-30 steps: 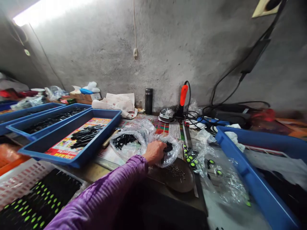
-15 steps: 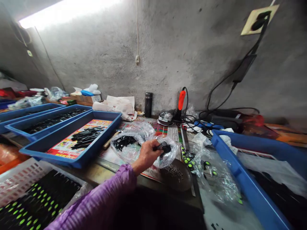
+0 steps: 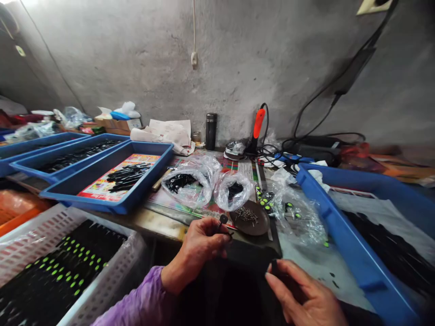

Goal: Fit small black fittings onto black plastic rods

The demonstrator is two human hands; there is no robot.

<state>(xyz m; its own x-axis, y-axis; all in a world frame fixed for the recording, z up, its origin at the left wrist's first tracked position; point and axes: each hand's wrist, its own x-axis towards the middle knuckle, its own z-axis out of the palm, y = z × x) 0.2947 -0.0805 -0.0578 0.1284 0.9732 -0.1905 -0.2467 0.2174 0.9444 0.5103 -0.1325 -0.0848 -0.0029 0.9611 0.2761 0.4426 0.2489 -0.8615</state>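
Note:
My left hand [image 3: 200,246], in a purple sleeve, pinches a small black part [image 3: 223,220] with a round end, in front of the table edge. To its right, my right hand [image 3: 302,290] is closed on another small black piece [image 3: 274,266] between thumb and fingers. Beyond my hands lie two open plastic bags of black parts, the left bag [image 3: 200,192] and the right bag [image 3: 246,181]. A round brown dish [image 3: 256,230] with screws [image 3: 246,215] sits just beyond the gap between my hands.
Blue trays [image 3: 124,206] with black parts stand at left, another blue tray [image 3: 356,267] at right. A white basket [image 3: 88,290] holds green-dotted black pieces. An orange-handled tool [image 3: 258,123] and black bottle [image 3: 211,131] stand near the wall.
My left hand has come back from the right bag toward me, with a black part in its fingers. My right hand has come into view at the lower right. The view has tilted down.

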